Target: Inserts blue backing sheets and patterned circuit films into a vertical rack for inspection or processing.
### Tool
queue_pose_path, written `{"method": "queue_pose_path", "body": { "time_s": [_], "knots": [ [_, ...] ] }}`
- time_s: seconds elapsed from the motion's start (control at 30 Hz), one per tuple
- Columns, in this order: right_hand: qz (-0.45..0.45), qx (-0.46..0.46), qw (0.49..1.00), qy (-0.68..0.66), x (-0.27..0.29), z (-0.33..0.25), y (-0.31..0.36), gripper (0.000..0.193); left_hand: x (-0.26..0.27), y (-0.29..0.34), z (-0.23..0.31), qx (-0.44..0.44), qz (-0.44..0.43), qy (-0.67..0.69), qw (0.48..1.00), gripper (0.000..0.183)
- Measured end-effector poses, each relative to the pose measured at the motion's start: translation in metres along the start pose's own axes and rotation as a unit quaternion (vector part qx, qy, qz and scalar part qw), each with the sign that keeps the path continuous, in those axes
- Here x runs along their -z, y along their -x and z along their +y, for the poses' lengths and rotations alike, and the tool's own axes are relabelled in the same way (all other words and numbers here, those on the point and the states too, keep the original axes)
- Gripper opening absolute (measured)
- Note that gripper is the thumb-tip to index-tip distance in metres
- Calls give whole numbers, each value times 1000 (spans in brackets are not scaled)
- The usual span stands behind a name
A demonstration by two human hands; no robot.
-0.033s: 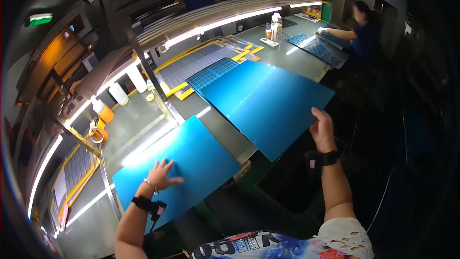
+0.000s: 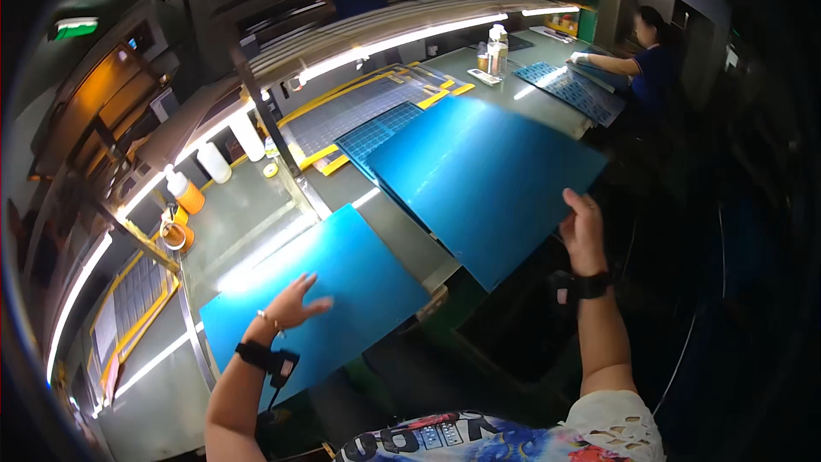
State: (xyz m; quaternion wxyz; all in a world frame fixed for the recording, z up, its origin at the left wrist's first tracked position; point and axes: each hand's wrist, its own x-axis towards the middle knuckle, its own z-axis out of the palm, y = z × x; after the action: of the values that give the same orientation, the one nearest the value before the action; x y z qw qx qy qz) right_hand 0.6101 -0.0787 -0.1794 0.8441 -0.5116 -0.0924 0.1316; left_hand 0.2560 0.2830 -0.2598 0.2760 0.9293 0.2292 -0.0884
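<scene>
A blue sheet lies flat on the table at the near left, its front edge jutting past the table edge. My left hand is over this sheet with its fingers apart and nothing held; whether it touches the surface I cannot tell. To the right, my right hand grips a second blue sheet by its right edge, thumb on top and the other fingers mostly out of sight beneath. That sheet is tilted and partly covers a blue panel with a grid pattern.
Yellow-edged framed panels lie at the back under a lamp rail. An orange-filled bottle, an orange cup and white cylinders stand at the left. Back right, a person handles a patterned panel; bottles stand nearby.
The sheet in my right hand has tilted, its far edge now higher and its surface darker. My left hand's fingers have drawn closer together and seem raised. The left sheet has stayed put.
</scene>
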Motion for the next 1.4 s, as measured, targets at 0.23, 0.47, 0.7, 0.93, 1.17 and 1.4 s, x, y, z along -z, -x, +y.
{"method": "queue_pose_path", "body": {
  "time_s": [0.23,0.47,0.7,0.93,1.17,1.4],
  "knots": [
    [-319,334,770,441,-34,-28,69,44,-3,-57,175,-217,-140,836,484,105],
    [-427,298,633,573,-9,71,90,47,-100,-116,196,-54,-100,942,317,83],
    [-421,292,639,574,-14,79,99,56,-122,-124,189,-60,-99,938,326,72],
    [-441,324,630,550,-11,81,105,47,-118,-115,197,-26,-88,932,350,75],
    [-450,370,621,524,-18,81,101,22,-115,-113,195,-33,-80,933,350,69],
    [-263,148,894,330,-22,59,59,9,-116,-124,185,27,-48,888,457,70]
  ]
}}
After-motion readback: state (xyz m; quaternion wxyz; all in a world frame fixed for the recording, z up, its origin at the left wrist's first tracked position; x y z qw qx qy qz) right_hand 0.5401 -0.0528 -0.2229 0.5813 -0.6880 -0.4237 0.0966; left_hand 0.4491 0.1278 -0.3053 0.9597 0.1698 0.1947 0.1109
